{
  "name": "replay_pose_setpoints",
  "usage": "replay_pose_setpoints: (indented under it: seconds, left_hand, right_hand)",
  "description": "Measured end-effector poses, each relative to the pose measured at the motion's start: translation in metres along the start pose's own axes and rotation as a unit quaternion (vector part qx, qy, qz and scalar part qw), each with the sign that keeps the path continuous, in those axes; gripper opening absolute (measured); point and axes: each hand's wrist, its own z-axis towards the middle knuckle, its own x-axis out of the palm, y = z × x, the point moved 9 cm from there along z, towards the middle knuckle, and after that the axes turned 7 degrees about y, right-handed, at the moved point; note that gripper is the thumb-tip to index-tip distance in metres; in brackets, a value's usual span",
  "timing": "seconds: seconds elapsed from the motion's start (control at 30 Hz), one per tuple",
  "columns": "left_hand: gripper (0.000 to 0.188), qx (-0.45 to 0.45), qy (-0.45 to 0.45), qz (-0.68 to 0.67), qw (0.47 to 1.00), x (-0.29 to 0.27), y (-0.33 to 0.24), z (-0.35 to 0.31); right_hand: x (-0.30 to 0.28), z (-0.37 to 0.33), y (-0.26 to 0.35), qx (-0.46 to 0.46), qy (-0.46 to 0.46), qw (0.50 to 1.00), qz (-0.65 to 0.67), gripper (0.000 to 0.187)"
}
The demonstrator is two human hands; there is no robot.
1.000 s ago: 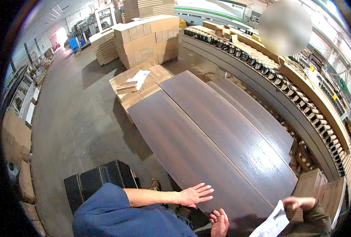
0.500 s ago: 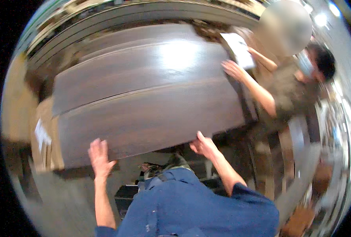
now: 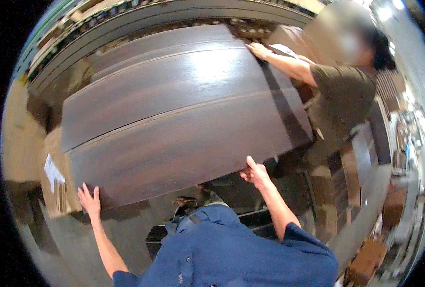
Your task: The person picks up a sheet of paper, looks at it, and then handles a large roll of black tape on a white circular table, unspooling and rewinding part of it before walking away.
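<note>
A long dark brown wood panel (image 3: pixel 188 138) lies flat before me, its near edge facing my body. A second panel of the same brown (image 3: pixel 160 79) lies along its far side, a thin seam between them. My left hand (image 3: pixel 90 200) is at the near left corner of the closer panel, fingers spread and touching it. Toward the right of that panel's near edge, my right hand (image 3: pixel 256 174) grips it, thumb on top and the other fingers curled at the edge, partly hidden.
At the right, a co-worker (image 3: pixel 344 98) in a dark shirt has a hand (image 3: pixel 258 50) on the farther panel's right end. A cardboard box (image 3: pixel 59 191) with a white paper is at the panels' left end. Conveyor-like rails (image 3: pixel 174 14) run behind. Brown boxes (image 3: pixel 365 260) stand at lower right.
My left hand has slid left along the near edge to the corner. My right hand keeps its hold. The co-worker's hand has moved farther back along the panels' right end.
</note>
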Motion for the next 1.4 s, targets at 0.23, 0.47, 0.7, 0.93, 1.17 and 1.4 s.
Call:
replay_pose_setpoints:
  seconds: [0.23,0.47,0.7,0.93,1.17,1.4]
  left_hand:
    - [0.088,-0.038,-0.055,-0.179,0.982,-0.032,0.019,0.011]
    - [0.081,-0.125,-0.010,-0.197,0.972,-0.041,0.030,0.008]
    - [0.065,-0.135,0.003,-0.248,0.959,-0.028,0.034,0.022]
    - [0.055,-0.057,0.030,-0.332,0.941,-0.047,0.034,0.005]
    - [0.048,-0.094,-0.094,-0.423,0.897,-0.031,0.117,-0.028]
    - [0.038,-0.405,-0.065,-0.494,0.766,0.125,0.283,-0.205]
  right_hand:
    - [0.003,-0.009,-0.005,0.025,0.016,0.999,-0.012,0.046]
    - [-0.017,-0.003,-0.015,0.070,0.023,0.996,-0.049,0.051]
    - [-0.033,0.017,-0.009,0.048,-0.001,0.998,-0.028,0.050]
    - [-0.018,0.026,-0.009,0.022,-0.019,0.997,0.074,0.048]
    - [0.166,0.059,-0.007,-0.105,0.255,0.959,-0.072,0.055]
    - [0.409,0.090,-0.181,0.098,0.339,0.896,-0.271,0.048]
